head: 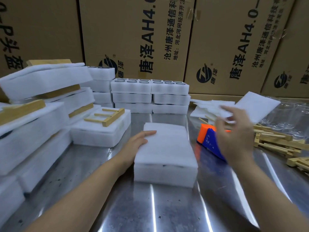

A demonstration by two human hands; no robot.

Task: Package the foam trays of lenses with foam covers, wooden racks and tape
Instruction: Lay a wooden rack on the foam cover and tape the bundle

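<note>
A white foam tray with a foam cover on top (167,148) lies in the middle of the steel table. My left hand (139,139) rests flat on the cover's left edge. My right hand (234,133) is blurred in the air to the right, fingers spread, above an orange and blue tape dispenser (209,139) and just in front of a loose foam cover sheet (257,106). Whether it touches that sheet I cannot tell. Wooden racks (274,141) lie in a heap at the right. Uncovered trays of lenses (148,87) are stacked at the back.
Packed foam bundles with wooden racks (103,121) pile up along the left side. More thin foam sheets (207,106) lie at the back right. Big cardboard boxes (133,39) wall off the far edge. Clear plastic film (291,113) lies at the far right.
</note>
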